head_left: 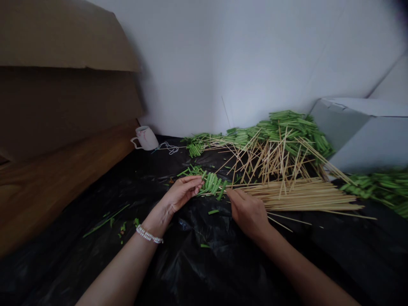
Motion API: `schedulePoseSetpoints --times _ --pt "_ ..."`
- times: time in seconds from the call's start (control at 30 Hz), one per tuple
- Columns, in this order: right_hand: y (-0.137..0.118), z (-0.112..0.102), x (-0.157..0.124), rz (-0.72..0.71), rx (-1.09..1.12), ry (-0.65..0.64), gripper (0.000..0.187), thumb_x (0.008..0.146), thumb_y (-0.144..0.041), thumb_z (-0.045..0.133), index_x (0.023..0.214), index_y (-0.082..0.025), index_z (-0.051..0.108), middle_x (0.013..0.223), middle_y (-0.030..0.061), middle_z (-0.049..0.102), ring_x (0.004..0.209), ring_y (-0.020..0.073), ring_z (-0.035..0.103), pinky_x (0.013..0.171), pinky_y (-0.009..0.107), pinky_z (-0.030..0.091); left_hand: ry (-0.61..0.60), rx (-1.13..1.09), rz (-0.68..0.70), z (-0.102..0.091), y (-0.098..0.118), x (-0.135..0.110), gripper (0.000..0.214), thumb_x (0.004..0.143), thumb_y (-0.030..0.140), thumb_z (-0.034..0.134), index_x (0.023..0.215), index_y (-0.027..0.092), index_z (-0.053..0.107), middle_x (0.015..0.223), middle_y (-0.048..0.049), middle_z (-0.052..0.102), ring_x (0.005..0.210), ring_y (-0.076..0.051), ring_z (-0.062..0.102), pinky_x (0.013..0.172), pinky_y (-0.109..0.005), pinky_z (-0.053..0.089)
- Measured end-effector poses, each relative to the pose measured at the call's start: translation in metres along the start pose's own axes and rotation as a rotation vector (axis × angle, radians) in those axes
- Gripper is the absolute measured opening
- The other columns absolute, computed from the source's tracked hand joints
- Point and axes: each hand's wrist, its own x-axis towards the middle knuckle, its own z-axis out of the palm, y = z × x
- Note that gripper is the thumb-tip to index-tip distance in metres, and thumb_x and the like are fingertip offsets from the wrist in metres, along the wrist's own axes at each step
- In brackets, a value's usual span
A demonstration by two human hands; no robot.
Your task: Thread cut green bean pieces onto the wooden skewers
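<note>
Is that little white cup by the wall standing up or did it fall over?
Tipped over. The white cup lies on its side on the black sheet, its handle pointing left toward the wooden board.

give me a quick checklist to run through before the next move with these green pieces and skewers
1. Left hand on the green pieces: ok, fingertips touch them.
2. Right hand at the skewer bundle: ok, resting at its near end.
3. Grip on a single skewer: cannot tell, fingers hide it.
4. Bundle lying tidy: ok, parallel on the black sheet.
5. Loose skewers behind: not ok, crisscrossed over the green pile.
6. Mug out of the way: ok, far back by the wall.
</note>
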Motion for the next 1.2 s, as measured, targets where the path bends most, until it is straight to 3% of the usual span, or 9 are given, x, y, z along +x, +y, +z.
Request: schedulePoseSetpoints --times 0.37,0.7,1.0,1.2 --pt "-0.003 0.001 -0.002 0.022 -0.004 -0.058 0.032 0.087 -0.009 0.044 0.107 -0.018 0.067 0.079 0.0029 0.067 0.066 0.0145 0.06 0.059 0.026 0.036 0.014 0.071 -0.012 -0.001 -0.003 0.001 0.026 0.055 0.012 0.088 0.077 0.008 0.075 0.069 -0.0043 0.07 0.059 -0.006 0.06 0.058 -0.014 0.047" --pt "-0.005 0.0 -0.001 0.02 0.024 -0.088 0.029 0.086 -0.009 0.045 0.104 -0.018 0.067 0.079 0.0024 0.067 0.068 0.0143 0.061 0.059 0.026 0.038 -0.032 0.075 -0.078 -0.003 -0.004 0.0 0.015 0.061 0.008 0.083 0.072 0.009 0.073 0.064 -0.0043 0.068 0.054 -0.007 0.058 0.054 -0.015 0.047" --pt "-0.003 0.0 0.0 0.032 0.063 -0.069 0.028 0.091 -0.013 0.044 0.108 -0.018 0.066 0.082 0.0023 0.069 0.069 0.0148 0.062 0.06 0.027 0.038 -0.01 0.071 0.015 0.005 -0.008 -0.003 0.024 0.061 0.019 0.086 0.08 0.011 0.074 0.067 -0.0012 0.066 0.062 -0.007 0.059 0.062 -0.018 0.047" --pt "-0.002 0.001 0.0 -0.026 0.04 0.008 0.031 0.09 -0.011 0.043 0.11 -0.017 0.066 0.078 0.0025 0.067 0.066 0.0149 0.06 0.058 0.028 0.037 -0.147 0.228 0.006 0.012 -0.009 -0.009 0.026 0.063 0.03 0.086 0.071 0.011 0.069 0.069 -0.0032 0.067 0.067 -0.011 0.063 0.065 -0.021 0.05"
